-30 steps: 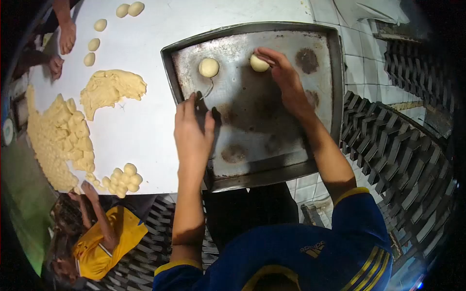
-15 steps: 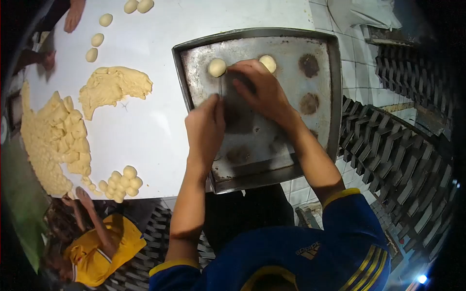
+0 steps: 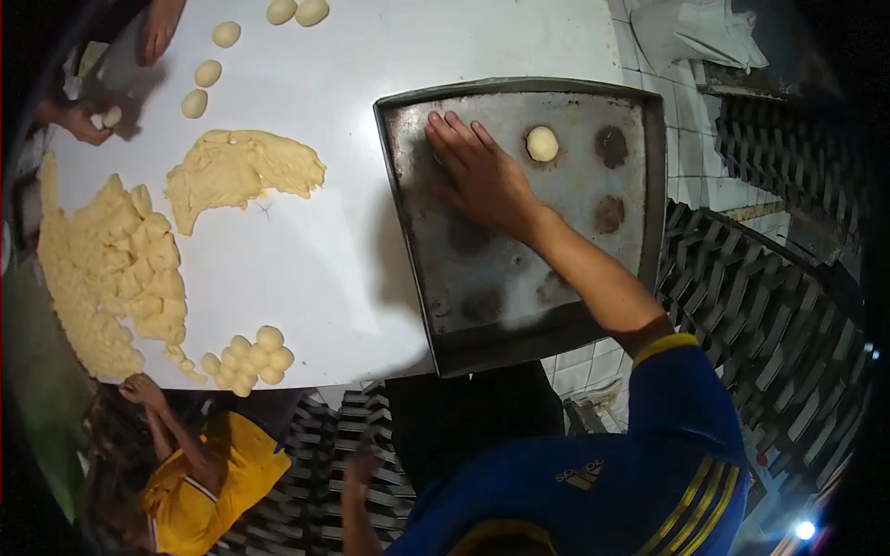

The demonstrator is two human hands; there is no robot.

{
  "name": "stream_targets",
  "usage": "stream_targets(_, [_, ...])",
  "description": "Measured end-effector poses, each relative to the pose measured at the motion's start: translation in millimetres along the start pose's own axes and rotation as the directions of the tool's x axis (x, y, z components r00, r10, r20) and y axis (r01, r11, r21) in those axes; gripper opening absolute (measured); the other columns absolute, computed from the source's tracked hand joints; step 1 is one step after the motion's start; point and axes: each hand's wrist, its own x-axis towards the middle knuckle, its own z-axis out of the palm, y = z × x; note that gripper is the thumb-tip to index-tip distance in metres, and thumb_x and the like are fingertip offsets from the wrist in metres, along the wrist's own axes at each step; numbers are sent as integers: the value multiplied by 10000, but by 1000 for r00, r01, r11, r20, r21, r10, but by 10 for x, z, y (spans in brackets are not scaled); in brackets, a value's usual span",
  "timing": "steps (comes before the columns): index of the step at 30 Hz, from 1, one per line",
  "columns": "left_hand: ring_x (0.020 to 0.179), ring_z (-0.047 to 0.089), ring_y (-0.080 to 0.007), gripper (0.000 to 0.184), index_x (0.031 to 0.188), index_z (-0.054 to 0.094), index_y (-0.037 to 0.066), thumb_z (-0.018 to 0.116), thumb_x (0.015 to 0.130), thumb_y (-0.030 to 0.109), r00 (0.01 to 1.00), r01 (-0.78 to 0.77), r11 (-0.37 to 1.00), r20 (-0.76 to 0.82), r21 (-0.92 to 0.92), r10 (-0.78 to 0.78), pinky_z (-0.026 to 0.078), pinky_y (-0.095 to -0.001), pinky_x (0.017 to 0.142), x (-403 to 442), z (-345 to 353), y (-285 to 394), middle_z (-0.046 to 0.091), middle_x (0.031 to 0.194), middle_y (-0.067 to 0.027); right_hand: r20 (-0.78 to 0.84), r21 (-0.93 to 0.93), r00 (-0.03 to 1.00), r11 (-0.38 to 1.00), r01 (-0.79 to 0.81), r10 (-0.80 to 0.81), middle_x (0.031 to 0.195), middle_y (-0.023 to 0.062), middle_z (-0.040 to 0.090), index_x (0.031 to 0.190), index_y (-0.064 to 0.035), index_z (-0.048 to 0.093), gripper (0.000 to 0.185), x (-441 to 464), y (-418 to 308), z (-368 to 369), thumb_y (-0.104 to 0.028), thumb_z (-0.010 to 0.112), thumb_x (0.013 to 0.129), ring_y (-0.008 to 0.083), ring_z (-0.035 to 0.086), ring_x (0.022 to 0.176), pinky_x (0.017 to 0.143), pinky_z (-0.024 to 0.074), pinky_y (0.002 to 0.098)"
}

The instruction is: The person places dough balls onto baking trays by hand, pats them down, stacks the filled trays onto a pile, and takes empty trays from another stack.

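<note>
My right hand [image 3: 482, 176] lies flat with its fingers stretched out over the upper left of a worn metal baking tray [image 3: 519, 250]. Its palm covers the spot where a dough ball sat before, so that ball is hidden. Another pale dough ball [image 3: 542, 144], slightly flattened, rests on the tray to the right of my fingers. Down by my body, beyond the table edge, my left hand [image 3: 360, 465] is dark and smeared, and its fingers cannot be made out.
On the white table [image 3: 297, 269] lie a dough sheet [image 3: 246, 167], a large mass of cut dough [image 3: 130, 269], a cluster of dough balls [image 3: 248, 360] and several single balls. A co-worker's hands [image 3: 83, 122] are at upper left; a person in yellow [image 3: 218, 473] is below. Stacked dark metal racks [image 3: 742, 306] stand right.
My left hand has left the tray and dropped toward my body. My right hand has flattened out and covers the left dough ball. The view has shifted slightly.
</note>
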Motion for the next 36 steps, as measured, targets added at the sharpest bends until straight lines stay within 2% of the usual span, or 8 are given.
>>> stream_targets(7, [906, 760, -311, 552, 1422, 633, 82, 821, 954, 307, 917, 237, 887, 211, 396, -339, 597, -439, 824, -391, 259, -755, 776, 1152, -141, 48, 696, 917, 645, -316, 397, 1292, 167, 755, 1358, -21, 719, 308, 376, -159, -582, -192, 630, 1118, 287, 730, 1210, 1056, 552, 384])
stream_targets(10, [954, 776, -357, 696, 1536, 585, 110, 852, 931, 329, 904, 175, 796, 226, 579, -363, 615, -473, 869, -22, 108, 123, 780, 1247, -163, -149, 582, 957, 805, -119, 248, 1151, 148, 742, 1248, 11, 736, 301, 1190, -349, -613, -232, 698, 1075, 296, 736, 1039, 939, 579, 362])
stream_targets(12, [986, 787, -387, 795, 1612, 553, 129, 872, 916, 344, 967, 14, 749, 182, 663, -179, 627, -496, 899, 65, 12, 784, 783, 1311, -178, -371, 384, 927, 918, 99, 56, 1280, 196, 694, 1307, -25, 724, 467, 1916, -226, -286, -377, 764, 1002, 348, 701, 1152, 1010, 580, 460])
stream_targets(14, [949, 789, -299, 680, 1566, 591, 100, 845, 951, 239, 869, -431, 576, 148, 694, 472, 629, -435, 840, -138, -118, 1336, 805, 1188, -155, -474, 156, 880, 986, 53, 28, 1286, 207, 698, 1310, -55, 746, 527, 2574, -141, 58, -413, 828, 933, 380, 698, 1186, 1046, 574, 473])
stream_targets(18, [888, 736, -145, 375, 1346, 740, 32, 803, 983, 96, 862, -504, 830, 81, 239, 500, 598, -308, 807, -609, -264, 2140, 802, 1064, -94, -305, 30, 931, 979, -201, 200, 1437, 235, 575, 1550, -56, 551, 812, 3293, -128, 325, -393, 842, 870, 443, 573, 1330, 1102, 524, 568])
stream_targets(23, [1267, 691, -399, 384, 1395, 656, -4, 648, 1012, 25, 449, -725, 508, -240, 465, 861, 507, -437, 1128, -738, -253, 3066, 730, 1306, -219, -187, 105, 905, 924, -367, 381, 1411, 260, 575, 1539, -35, 556, 860, 3232, -157, 243, -337, 870, 798, 480, 574, 1297, 1107, 525, 567])
stream_targets(31, [1422, 540, -478, 745, 1613, 513, 96, 765, 914, 157, -334, -615, -227, 11, 755, 942, 463, -529, 1196, 474, -421, 7053, 525, 1579, -274, -171, 145, 959, 969, -202, 226, 1377, 262, 615, 1436, -69, 635, 632, 3291, 277, 527, -185, 797, 837, 496, 604, 1281, 1100, 537, 543])
stream_targets(36, [1283, 634, -465, 688, 1531, 594, 94, 802, 876, 128, -5, -382, -365, 393, 849, 920, 522, -510, 1137, 874, -603, 8439, 659, 1412, -255, -252, 376, 927, 911, -171, 278, 1101, 206, 832, 1120, -78, 850, 615, 3382, 420, 497, -520, 896, 695, 413, 800, 1000, 947, 637, 492])
